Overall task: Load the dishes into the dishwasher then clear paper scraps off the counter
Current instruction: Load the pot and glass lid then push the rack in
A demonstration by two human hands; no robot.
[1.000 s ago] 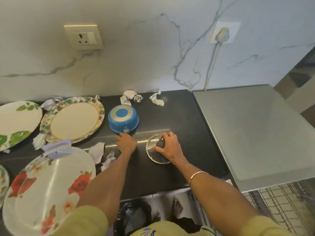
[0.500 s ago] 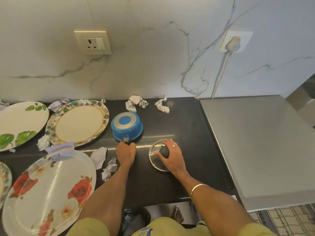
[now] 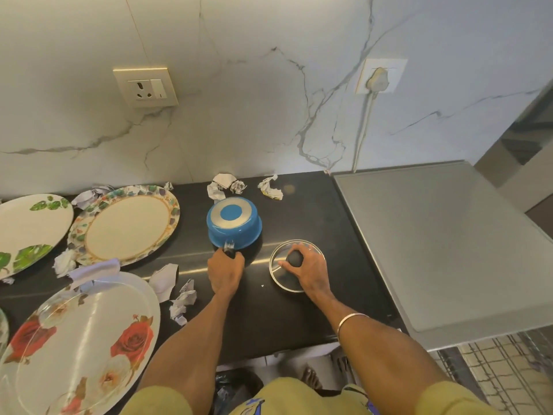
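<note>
Head view: looking down at my black counter, both hands busy.
Left hand: wrapped round the handle of the blue pan, which sits upside down near the wall.
Right hand: fingers curled over the black knob of the glass lid, lid lying flat on the counter just right of the pan.
Plates: three big ones, e.g. the rose plate, waiting on my left.
Paper scraps: scattered between the plates, more by the wall.
Dishwasher rack: open, lower right.
Risk: carrying both at once, glass lid could slip off that small knob, or the pan could clip the steel top on the swing over.
</note>
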